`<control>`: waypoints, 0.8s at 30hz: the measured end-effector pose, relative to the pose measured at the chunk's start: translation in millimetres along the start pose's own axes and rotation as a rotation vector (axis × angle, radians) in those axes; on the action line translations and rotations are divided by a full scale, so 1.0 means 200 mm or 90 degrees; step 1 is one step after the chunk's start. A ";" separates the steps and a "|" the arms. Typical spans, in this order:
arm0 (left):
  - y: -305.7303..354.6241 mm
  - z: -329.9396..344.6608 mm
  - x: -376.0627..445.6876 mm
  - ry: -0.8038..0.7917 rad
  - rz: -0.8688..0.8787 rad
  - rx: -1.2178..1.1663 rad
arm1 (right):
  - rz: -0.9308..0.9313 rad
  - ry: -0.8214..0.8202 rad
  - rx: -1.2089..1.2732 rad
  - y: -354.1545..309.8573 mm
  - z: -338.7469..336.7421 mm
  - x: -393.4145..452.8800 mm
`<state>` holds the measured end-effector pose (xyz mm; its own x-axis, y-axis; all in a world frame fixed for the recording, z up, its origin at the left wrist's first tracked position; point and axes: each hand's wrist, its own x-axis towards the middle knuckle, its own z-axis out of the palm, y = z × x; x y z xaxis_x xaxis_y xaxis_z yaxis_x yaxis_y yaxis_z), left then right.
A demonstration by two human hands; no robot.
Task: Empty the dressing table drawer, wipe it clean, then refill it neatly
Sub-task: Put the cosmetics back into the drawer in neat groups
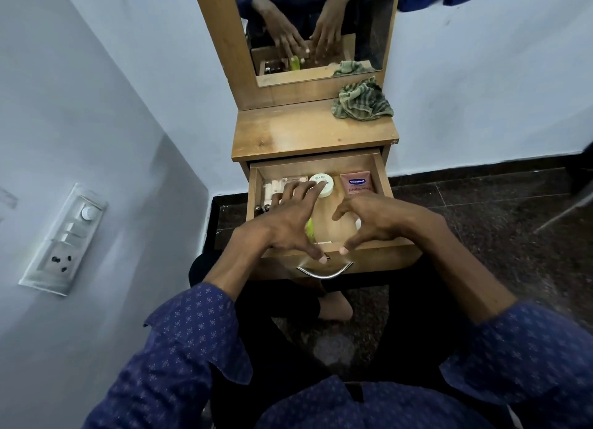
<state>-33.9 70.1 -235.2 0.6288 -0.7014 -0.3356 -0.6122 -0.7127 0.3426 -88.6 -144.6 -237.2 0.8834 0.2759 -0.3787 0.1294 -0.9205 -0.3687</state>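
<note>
The wooden drawer (382,172) of the dressing table stands pulled out. At its back lie a clear box of white pieces (272,186), a round white jar (324,184) and a pink Vaseline tube (356,182). A light green item (310,229) shows under my left hand (290,218), which hovers over the drawer's left half with fingers spread, fingertips near the jar. My right hand (373,220) hovers over the right half, fingers curled and apart, thumb near the front edge. Neither hand holds anything that I can see. A green striped cloth (362,100) lies crumpled on the tabletop.
The tabletop (305,133) holds only the cloth at its back right. A mirror (314,27) rises behind it and reflects my hands. A metal handle (324,272) curves on the drawer front. A switchboard (64,239) is on the left wall. Dark stone floor lies to the right.
</note>
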 end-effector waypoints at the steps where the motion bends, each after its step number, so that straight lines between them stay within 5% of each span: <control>1: 0.00 0.01 0.00 0.010 0.000 -0.008 | -0.003 -0.010 -0.001 -0.01 0.00 -0.01; 18: -0.13 0.00 0.12 0.291 -0.026 0.059 | -0.009 0.273 -0.052 0.07 0.03 0.13; 24: -0.22 -0.04 0.31 0.312 -0.060 0.152 | -0.023 0.332 -0.085 0.17 -0.03 0.31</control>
<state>36.2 57.6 -265.3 0.8008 -0.5883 0.1119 -0.5982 -0.7946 0.1034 -27.6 -160.7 -267.8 0.9793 0.1654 0.1171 0.1902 -0.9495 -0.2494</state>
